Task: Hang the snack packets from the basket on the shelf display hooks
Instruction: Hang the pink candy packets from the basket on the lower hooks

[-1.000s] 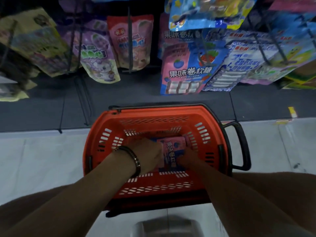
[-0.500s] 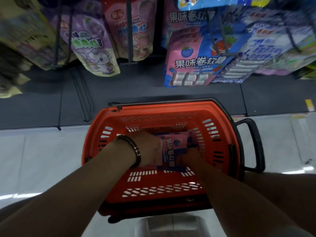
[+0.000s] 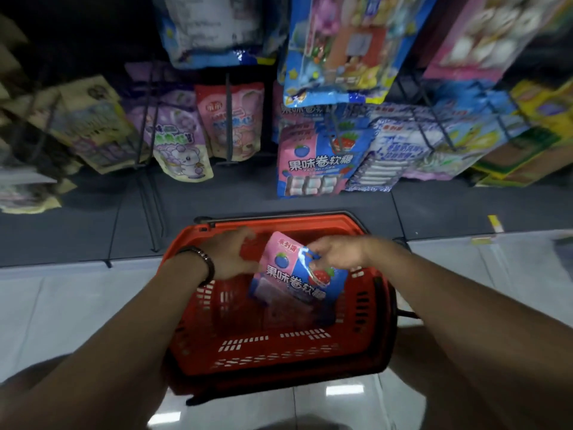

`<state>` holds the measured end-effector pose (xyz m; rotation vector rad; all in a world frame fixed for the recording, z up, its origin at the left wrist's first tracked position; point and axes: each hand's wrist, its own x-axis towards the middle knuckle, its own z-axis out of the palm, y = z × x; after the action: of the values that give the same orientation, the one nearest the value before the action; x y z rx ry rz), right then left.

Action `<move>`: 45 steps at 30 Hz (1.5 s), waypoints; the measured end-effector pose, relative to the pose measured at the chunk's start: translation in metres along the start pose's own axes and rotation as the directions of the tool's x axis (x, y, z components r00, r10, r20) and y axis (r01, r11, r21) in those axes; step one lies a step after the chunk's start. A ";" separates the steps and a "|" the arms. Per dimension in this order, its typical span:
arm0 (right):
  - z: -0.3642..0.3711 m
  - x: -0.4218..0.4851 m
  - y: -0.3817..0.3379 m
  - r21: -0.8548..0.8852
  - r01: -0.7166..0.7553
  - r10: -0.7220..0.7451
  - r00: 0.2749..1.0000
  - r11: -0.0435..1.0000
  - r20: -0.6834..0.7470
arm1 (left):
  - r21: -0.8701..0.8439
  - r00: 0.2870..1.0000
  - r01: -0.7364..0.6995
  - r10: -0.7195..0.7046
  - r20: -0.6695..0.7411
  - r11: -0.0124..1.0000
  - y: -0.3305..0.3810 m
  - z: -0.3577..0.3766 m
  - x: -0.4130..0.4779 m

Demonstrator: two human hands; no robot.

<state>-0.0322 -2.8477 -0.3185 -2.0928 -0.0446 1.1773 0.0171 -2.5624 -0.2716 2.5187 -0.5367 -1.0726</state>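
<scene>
— What are the fingers doing?

— On my right hand the fingers are curled in tight, pinching the packet at its upper right edge, where the foil creases and glints. I've got hold of it there.

— And the left?

— My left hand sits against the packet's left edge, fingers bent towards its top corner. It's blurred, so I can't tell whether they grip it or only touch it. There's a dark bracelet on that wrist.

— Where's the packet?

— Tilted, pink top corner pointing away from me, blue half with the strawberry lower right. It hangs between my hands inside the red basket, clear of the bottom. Something pinkish lies under it on the bottom, too smeared to name.

— And the basket?

— On the pale tiled floor, hard against the dark shelf base, its black handle lying along the far rim.

— The display?

— Beyond the basket. The hooks stick out as dark rods with bags on them. A row of matching pink-and-blue bags hangs straight ahead of the basket, and purple and pink ones hang to the left.
</scene>
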 end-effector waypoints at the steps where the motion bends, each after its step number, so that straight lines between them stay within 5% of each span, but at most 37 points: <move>1: -0.008 -0.012 -0.012 0.003 0.035 -0.035 0.999 0.999 0.016 | -0.094 0.999 -0.033 0.030 -0.032 0.995 -0.003 0.003 -0.001; 7: -0.033 -0.084 -0.070 -0.060 0.233 -0.239 0.962 0.971 -0.129 | -0.591 0.979 -0.191 0.111 -0.169 0.784 0.019 0.020 -0.031; 9: -0.028 -0.096 -0.067 0.113 0.272 -0.214 0.905 0.956 -0.367 | -0.712 0.964 -0.225 0.048 -0.260 0.665 0.026 0.022 -0.043; 11: -0.018 -0.106 -0.061 0.436 0.388 -0.091 0.822 0.812 -0.562 | -0.753 0.937 -0.275 -0.007 -0.348 0.597 0.032 0.021 -0.052; 13: -0.002 -0.111 -0.053 0.608 0.439 -0.025 0.823 0.662 -0.567 | -0.788 0.926 -0.288 -0.050 -0.373 0.544 0.040 0.019 -0.060; 17: 0.024 -0.107 -0.048 0.588 0.424 -0.108 0.862 0.689 -0.495 | -0.834 0.910 -0.311 -0.110 -0.399 0.456 0.049 0.012 -0.067; 26: 0.031 -0.109 -0.042 0.536 0.578 -0.119 0.740 0.614 -0.662 | -0.797 0.910 -0.255 -0.143 -0.389 0.548 0.077 0.000 -0.073; 32: 0.035 -0.111 -0.032 0.516 0.573 -0.013 0.677 0.637 -0.736 | -0.492 0.641 -0.142 -0.299 -0.707 0.859 0.085 0.029 -0.077; 36: 0.037 -0.118 -0.037 0.471 0.607 -0.025 0.629 0.640 -0.777 | -0.586 0.816 -0.244 -0.164 -0.555 0.772 0.111 0.057 -0.078; 45: 0.044 -0.128 -0.054 0.430 0.700 -0.209 0.629 0.570 -0.749 | -0.733 0.795 -0.371 -0.214 -0.568 0.570 0.167 0.057 -0.087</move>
<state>-0.1233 -2.8284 -0.2065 -1.4957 0.1118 0.0310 -0.1154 -2.6761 -0.1802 1.7521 0.0711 -0.2532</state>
